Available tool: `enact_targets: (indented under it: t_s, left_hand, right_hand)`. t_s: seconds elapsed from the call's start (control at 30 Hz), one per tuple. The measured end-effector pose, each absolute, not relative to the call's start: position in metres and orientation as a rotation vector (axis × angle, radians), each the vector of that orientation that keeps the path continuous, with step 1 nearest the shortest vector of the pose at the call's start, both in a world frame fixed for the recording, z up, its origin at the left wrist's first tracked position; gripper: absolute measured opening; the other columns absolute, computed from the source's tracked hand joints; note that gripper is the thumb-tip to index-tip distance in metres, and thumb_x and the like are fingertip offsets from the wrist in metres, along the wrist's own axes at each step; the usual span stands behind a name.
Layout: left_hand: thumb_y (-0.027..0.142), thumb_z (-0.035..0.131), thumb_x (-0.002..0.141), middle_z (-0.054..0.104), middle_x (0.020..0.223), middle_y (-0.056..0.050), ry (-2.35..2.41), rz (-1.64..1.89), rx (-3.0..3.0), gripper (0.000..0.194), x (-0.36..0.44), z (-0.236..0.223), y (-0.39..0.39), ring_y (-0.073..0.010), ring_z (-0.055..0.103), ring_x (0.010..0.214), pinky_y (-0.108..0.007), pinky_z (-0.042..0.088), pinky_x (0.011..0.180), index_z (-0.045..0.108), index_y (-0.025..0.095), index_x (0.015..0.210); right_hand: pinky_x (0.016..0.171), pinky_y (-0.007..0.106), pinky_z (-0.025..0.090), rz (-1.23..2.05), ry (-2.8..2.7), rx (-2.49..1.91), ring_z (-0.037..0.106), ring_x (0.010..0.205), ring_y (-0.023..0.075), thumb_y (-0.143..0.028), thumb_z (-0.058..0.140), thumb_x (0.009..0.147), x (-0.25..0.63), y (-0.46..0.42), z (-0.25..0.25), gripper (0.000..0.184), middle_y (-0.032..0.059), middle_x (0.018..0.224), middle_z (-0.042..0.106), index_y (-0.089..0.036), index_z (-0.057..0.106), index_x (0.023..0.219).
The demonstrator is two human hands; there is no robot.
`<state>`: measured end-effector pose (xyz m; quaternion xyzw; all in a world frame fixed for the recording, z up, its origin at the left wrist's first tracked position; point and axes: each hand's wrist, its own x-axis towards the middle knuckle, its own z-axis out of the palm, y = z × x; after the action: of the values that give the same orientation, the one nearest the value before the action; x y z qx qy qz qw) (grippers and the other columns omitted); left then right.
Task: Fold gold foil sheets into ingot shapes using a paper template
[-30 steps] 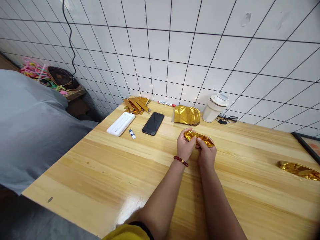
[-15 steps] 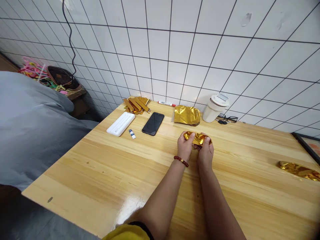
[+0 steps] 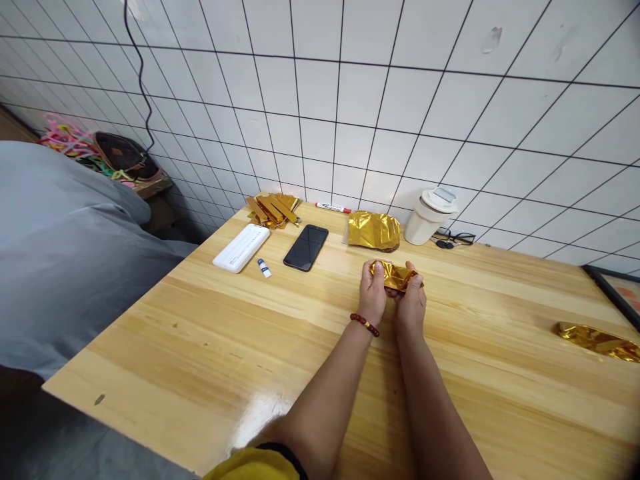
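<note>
Between my two hands is a piece of shiny gold foil paper, creased and partly folded. My left hand, with a dark red bead bracelet at the wrist, grips its left end, thumb on top. At the other end my right hand is closed on it the same way. My fingers under the foil are mostly hidden. Just beyond lies a stack of gold foil sheets. A folded gold foil piece rests at the far right.
On the wooden table are a phone, a white power bank, a small glue tube, gold strips, a marker, a white cup and glasses. A person in grey is at the left.
My left hand has shifted slightly to the right, its thumb now nearer the left end of the foil. Both hands keep hold of the foil.
</note>
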<state>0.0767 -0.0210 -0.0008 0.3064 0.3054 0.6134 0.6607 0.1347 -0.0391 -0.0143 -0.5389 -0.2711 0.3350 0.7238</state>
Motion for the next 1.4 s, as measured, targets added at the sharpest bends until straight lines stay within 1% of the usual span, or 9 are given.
enact_targets:
  t_s: [0.17,0.27,0.47,0.6,0.8,1.03,1.13,1.23,1.4]
  left_hand:
    - [0.037,0.09,0.057,0.069,0.084,-0.003,0.684,1.41,0.678,0.045,0.072,0.009,-0.022,-0.0123,0.063,0.074,-0.024,0.051,0.068,0.067,0.016,0.09]
    - [0.023,0.089,0.053,0.071,0.084,-0.003,0.685,1.392,0.681,0.038,0.069,0.011,-0.022,-0.0135,0.064,0.078,-0.026,0.052,0.075,0.07,0.016,0.085]
    - [0.026,0.084,0.056,0.072,0.081,-0.005,0.769,1.421,0.625,0.026,0.065,0.007,-0.017,-0.014,0.063,0.076,-0.027,0.048,0.074,0.074,0.015,0.077]
    - [0.033,0.083,0.058,0.072,0.082,-0.004,0.834,1.449,0.58,0.03,0.062,0.005,-0.014,-0.0116,0.058,0.068,-0.023,0.043,0.06,0.076,0.015,0.081]
    - [0.036,0.078,0.069,0.07,0.089,-0.006,0.848,1.46,0.659,0.033,0.069,0.007,-0.019,-0.0111,0.059,0.07,-0.018,0.041,0.05,0.072,0.016,0.093]
    - [0.022,0.088,0.054,0.07,0.101,-0.005,0.635,1.319,0.65,0.059,0.074,0.011,-0.027,-0.011,0.063,0.071,-0.02,0.047,0.055,0.062,0.017,0.107]
    - [0.019,0.089,0.053,0.071,0.1,-0.006,0.588,1.244,0.68,0.063,0.074,0.011,-0.028,-0.0139,0.067,0.08,-0.025,0.053,0.067,0.059,0.017,0.109]
    - [0.016,0.088,0.054,0.072,0.098,-0.006,0.59,1.261,0.703,0.062,0.075,0.01,-0.028,-0.0157,0.068,0.086,-0.029,0.054,0.08,0.059,0.016,0.109]
    - [0.021,0.085,0.06,0.071,0.094,-0.005,0.7,1.489,0.652,0.038,0.072,0.006,-0.02,-0.0145,0.067,0.085,-0.028,0.053,0.08,0.066,0.016,0.093]
  right_hand:
    - [0.055,0.022,0.043,0.714,-0.475,-1.137,0.059,0.075,0.0136,-0.062,0.066,0.077,0.138,-0.038,-0.016,0.056,0.0061,0.097,0.068,-0.016,0.07,0.108]
    - [0.055,0.021,0.042,0.741,-0.452,-1.098,0.057,0.072,0.0115,-0.048,0.079,0.068,0.139,-0.038,-0.014,0.046,0.0046,0.094,0.069,-0.016,0.072,0.1]
    - [0.052,0.02,0.039,0.746,-0.427,-1.088,0.052,0.063,0.0082,-0.035,0.084,0.059,0.137,-0.038,-0.011,0.036,0.0014,0.084,0.068,-0.016,0.073,0.089]
    - [0.05,0.02,0.038,0.655,-0.435,-1.108,0.055,0.07,0.0106,-0.046,0.077,0.07,0.136,-0.037,-0.014,0.04,0.0058,0.095,0.07,-0.015,0.074,0.095]
    - [0.049,0.022,0.038,0.557,-0.573,-1.181,0.045,0.053,0.0071,-0.059,0.06,0.084,0.133,-0.041,-0.012,0.054,0.0033,0.081,0.066,-0.013,0.071,0.111]
    - [0.052,0.024,0.043,0.514,-0.48,-1.196,0.049,0.053,0.0088,-0.062,0.061,0.082,0.13,-0.042,-0.009,0.062,0.0031,0.08,0.067,-0.013,0.068,0.12]
    - [0.061,0.027,0.049,0.571,-0.496,-1.162,0.058,0.066,0.0126,-0.064,0.06,0.081,0.129,-0.042,-0.01,0.065,0.0047,0.084,0.068,-0.012,0.067,0.12]
    - [0.071,0.029,0.051,0.61,-0.522,-1.143,0.063,0.081,0.0163,-0.064,0.058,0.082,0.13,-0.042,-0.011,0.065,0.0069,0.09,0.07,-0.012,0.067,0.12]
    - [0.054,0.023,0.043,0.506,-0.505,-1.247,0.06,0.075,0.0147,-0.064,0.058,0.082,0.136,-0.041,-0.013,0.06,0.0091,0.097,0.069,-0.012,0.07,0.11]
